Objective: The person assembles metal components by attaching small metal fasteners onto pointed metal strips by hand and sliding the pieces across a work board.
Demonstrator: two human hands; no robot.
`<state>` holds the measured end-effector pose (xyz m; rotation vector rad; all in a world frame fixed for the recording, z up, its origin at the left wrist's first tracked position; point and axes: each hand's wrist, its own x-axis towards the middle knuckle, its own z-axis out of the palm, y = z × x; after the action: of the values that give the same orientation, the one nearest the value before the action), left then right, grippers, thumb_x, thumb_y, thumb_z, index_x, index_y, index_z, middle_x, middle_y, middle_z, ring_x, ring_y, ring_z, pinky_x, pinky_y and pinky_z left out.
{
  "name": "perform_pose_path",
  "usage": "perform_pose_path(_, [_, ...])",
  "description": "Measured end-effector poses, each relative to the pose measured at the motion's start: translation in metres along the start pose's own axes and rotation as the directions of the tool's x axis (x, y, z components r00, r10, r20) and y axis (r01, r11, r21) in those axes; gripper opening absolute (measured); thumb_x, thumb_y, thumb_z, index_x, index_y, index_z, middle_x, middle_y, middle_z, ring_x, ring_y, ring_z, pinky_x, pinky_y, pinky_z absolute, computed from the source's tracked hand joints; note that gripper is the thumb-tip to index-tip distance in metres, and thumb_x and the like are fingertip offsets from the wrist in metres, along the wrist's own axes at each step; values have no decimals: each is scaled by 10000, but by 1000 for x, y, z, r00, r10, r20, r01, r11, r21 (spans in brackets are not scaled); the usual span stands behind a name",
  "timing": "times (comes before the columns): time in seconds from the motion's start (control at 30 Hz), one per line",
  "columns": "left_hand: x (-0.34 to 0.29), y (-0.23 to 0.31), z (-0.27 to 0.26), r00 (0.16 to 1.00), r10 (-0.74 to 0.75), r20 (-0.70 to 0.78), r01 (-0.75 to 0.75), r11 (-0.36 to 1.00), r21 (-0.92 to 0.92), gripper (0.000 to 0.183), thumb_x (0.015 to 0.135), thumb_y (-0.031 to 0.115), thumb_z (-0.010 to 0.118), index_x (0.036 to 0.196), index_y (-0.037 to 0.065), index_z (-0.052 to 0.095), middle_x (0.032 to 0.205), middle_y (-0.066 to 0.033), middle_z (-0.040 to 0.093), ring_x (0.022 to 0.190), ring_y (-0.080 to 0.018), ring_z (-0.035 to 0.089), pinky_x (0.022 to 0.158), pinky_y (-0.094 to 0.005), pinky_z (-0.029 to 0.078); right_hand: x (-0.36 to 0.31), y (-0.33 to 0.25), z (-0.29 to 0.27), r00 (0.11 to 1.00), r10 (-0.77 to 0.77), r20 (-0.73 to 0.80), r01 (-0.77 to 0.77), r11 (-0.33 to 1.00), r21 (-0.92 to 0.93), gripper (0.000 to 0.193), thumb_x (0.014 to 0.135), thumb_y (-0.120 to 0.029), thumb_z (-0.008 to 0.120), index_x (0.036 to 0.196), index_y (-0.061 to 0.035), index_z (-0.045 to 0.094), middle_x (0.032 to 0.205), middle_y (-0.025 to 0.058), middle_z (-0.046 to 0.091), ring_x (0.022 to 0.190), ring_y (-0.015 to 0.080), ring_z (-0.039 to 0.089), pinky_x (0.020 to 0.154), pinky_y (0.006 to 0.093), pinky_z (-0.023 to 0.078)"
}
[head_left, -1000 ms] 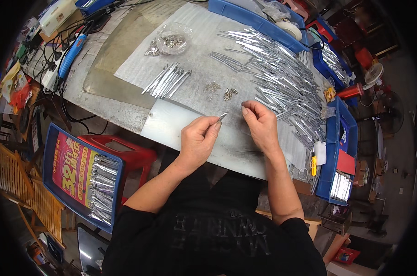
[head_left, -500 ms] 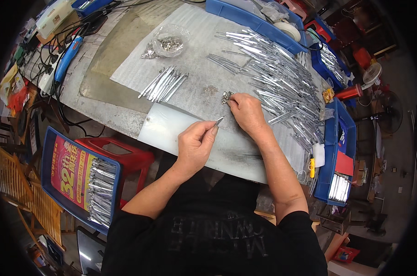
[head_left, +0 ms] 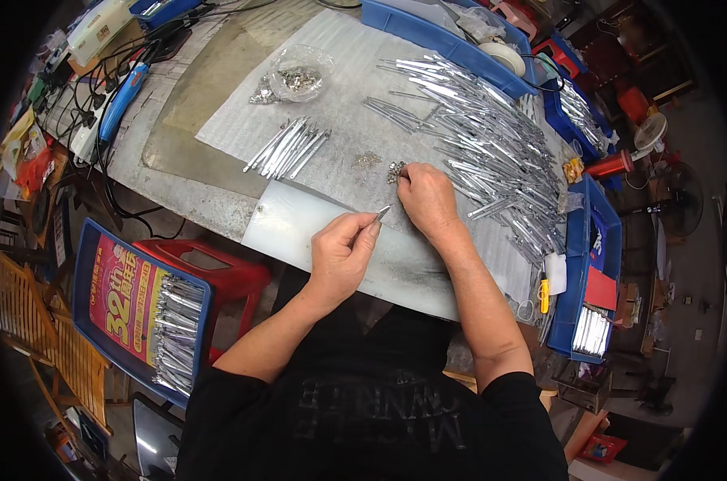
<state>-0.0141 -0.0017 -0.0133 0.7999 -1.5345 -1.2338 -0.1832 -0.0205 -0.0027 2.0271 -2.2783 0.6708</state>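
Near the middle of the frame, your left hand (head_left: 343, 244) has its grip pinching a slim metal piece (head_left: 383, 212) between thumb and forefinger, its pointed tip rising to the upper right, above the pale board (head_left: 287, 224) along the near edge of the tabletop (head_left: 195, 192). Your right hand (head_left: 429, 196) is just beyond it, fingertips down at a small pile of metal bits (head_left: 395, 171); whether that grip has closed on a bit, I cannot tell, since your fingers hide it. The step in hand looks like picking a single bit out of that pile while the slim piece waits in your left. The next move probably calls for a light, precise pinch on one bit, with your left grip steady and the tip exposed. To the left of the pile lies a fainter scatter of tiny parts (head_left: 368, 160); further left, a row of silver strips (head_left: 287, 148). The large heap of strips (head_left: 500, 132) spreads across the upper right, and a clear bag (head_left: 299, 74) of small parts sits at upper centre-left.
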Motion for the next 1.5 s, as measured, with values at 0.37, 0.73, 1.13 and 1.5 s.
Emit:
perform_pose_path(0.37, [-1,-1,1,997,-74,1,74,996,-58,108,795,47,593,874,-26,597,692,-42,548,559,-68,457,496,-209,377,-4,5,-5,999,21,44,-23,999,41,138,717,-101,528,752,8,605,736,181,603,697,326,586,647,403,467])
perform_pose_path(0.73, [-1,-2,1,998,-64,-13,63,997,-43,112,787,41,593,874,-28,600,692,-38,545,543,-59,446,482,-208,368,-4,9,-17,993,72,98,-94,966,239,155,765,-122,549,801,11,620,796,184,609,753,332,584,697,396,453])
perform_pose_path(1.13, [-2,-2,0,997,-80,-9,79,994,-77,112,791,37,591,880,-31,601,669,-34,535,548,-62,442,484,-213,363,-2,4,-3,999,-43,28,44,999,-26,114,740,-80,522,697,16,567,715,183,587,689,330,583,652,411,465])
perform_pose_path(1.5, [-4,5,0,994,-112,1,112,992,-52,133,811,47,577,920,-23,608,654,-33,531,537,-64,461,473,-213,381,-2,1,-5,997,70,40,-71,997,16,143,706,-87,513,702,32,592,736,211,603,688,354,589,628,420,468])
